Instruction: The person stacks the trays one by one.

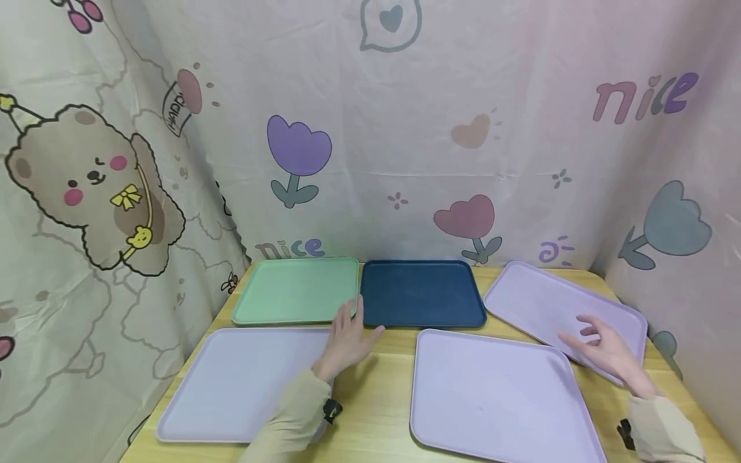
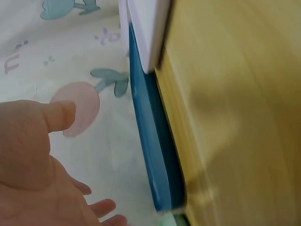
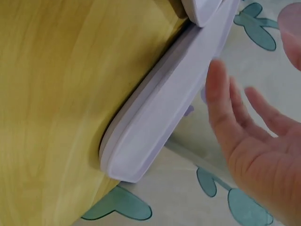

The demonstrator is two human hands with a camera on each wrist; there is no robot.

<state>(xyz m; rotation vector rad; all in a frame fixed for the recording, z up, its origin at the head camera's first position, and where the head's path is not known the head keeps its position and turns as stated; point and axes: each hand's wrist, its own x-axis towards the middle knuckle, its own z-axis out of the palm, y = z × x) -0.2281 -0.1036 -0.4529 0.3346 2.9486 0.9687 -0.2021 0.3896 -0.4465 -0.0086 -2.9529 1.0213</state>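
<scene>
My left hand (image 1: 347, 341) is over the wooden table with fingers stretched and thumb spread, holding nothing. It overlaps the right edge of the front-left lilac tray (image 1: 243, 386) in the head view, its fingertips near the inner corners of the green tray (image 1: 301, 289) and the dark blue tray (image 1: 422, 292). Above the angled lilac tray (image 1: 556, 302) at the back right, my right hand (image 1: 604, 347) hovers with loosely bent fingers and nothing in them. The right wrist view shows that hand (image 3: 263, 150) beside the tray's raised rim (image 3: 155, 113).
Another lilac tray (image 1: 498, 399) lies at the front right, its far right corner against the angled one. Bare wood (image 1: 376, 399) shows between the two front trays. A printed curtain (image 1: 393, 141) hangs behind the table and along both sides.
</scene>
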